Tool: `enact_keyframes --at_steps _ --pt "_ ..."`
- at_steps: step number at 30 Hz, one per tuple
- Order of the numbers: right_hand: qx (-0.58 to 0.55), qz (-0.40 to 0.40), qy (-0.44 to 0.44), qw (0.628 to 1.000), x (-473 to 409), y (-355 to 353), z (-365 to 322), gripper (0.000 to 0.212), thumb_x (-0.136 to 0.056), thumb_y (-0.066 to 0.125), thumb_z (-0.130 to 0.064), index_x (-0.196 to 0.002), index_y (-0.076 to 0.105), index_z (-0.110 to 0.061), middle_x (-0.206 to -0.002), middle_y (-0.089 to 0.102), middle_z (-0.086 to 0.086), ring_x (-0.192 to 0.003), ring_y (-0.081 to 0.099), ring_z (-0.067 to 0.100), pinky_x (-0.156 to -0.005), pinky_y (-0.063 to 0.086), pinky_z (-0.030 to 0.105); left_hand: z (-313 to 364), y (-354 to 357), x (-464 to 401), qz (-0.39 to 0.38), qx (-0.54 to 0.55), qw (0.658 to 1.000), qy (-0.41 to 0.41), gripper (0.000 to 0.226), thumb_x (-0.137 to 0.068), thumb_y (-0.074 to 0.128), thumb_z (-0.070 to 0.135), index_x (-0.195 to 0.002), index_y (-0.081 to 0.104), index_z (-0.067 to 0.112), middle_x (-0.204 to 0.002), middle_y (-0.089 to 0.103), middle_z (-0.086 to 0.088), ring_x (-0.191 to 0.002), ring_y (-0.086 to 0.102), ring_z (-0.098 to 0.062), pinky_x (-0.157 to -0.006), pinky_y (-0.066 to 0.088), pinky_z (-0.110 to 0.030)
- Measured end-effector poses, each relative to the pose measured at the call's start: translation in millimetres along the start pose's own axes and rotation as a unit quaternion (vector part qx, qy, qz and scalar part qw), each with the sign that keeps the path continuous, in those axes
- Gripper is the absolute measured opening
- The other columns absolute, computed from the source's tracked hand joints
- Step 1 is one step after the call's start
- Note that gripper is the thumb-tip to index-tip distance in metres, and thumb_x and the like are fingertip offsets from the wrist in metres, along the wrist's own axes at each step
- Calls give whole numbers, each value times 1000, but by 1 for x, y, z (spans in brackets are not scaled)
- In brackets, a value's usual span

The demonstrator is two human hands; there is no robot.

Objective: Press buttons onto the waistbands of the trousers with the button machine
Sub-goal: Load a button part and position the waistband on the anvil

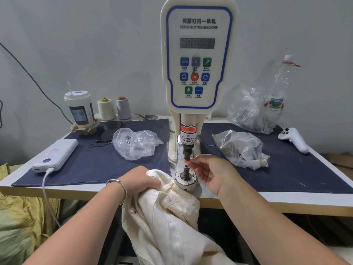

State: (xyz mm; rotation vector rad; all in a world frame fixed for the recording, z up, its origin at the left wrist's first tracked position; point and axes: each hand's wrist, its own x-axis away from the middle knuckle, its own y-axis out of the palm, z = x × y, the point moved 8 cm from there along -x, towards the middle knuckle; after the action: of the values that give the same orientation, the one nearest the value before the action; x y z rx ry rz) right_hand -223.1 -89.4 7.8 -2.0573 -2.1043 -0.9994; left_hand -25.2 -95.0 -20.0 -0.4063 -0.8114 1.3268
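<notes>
The white servo button machine (pixel 197 54) stands at the table's middle, its dark upper punch (pixel 187 153) above the lower die (pixel 185 172). My right hand (pixel 208 172) reaches in from the right and its fingertips pinch something small right at the tip of the punch; the piece itself is too small to make out. My left hand (pixel 141 179) grips a bunched fold of the cream trousers (pixel 168 217) just left of the die's round base. The trousers hang over the table's front edge toward me.
Two plastic bags of small metal parts lie on the dark cloth: one left (pixel 133 142), one right (pixel 241 148). A power bank (pixel 55 155), a cup (pixel 80 109), thread cones (pixel 114 108), a white controller (pixel 294 139) and a bottle (pixel 282 87) stand around.
</notes>
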Motion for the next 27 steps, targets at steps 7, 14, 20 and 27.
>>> enact_keyframes --at_steps 7,14,20,27 --pt "-40 -14 13 999 2 -1 3 13 -85 55 10 -84 56 -3 -69 72 14 -47 65 9 -35 40 11 -1 0 -2 -3 0 1000 1 37 -52 65 34 -55 32 18 -63 34 -2 -63 30 -17 -54 24 -30" --pt "15 -1 -60 998 24 -11 -4 13 -85 55 2 -93 61 -5 -89 75 12 -68 71 18 -47 48 22 -4 -1 -4 -23 13 1000 -3 35 -57 67 36 -63 41 14 -69 40 -5 -66 35 -20 -60 29 -34" --pt "272 -41 -272 922 64 47 0 13 -79 60 2 -78 64 -10 -67 71 8 -52 59 13 -48 43 21 -10 -7 -6 -33 25 999 -2 27 -64 68 40 -63 55 17 -66 54 1 -61 46 -16 -61 37 -30" --pt "548 -5 -381 745 -20 176 -9 31 -85 46 -3 -91 68 -23 -93 64 1 -87 58 22 -76 50 35 -8 -3 -11 -78 136 985 74 34 -55 67 33 -83 70 14 -72 68 12 -70 59 -6 -73 51 -21"
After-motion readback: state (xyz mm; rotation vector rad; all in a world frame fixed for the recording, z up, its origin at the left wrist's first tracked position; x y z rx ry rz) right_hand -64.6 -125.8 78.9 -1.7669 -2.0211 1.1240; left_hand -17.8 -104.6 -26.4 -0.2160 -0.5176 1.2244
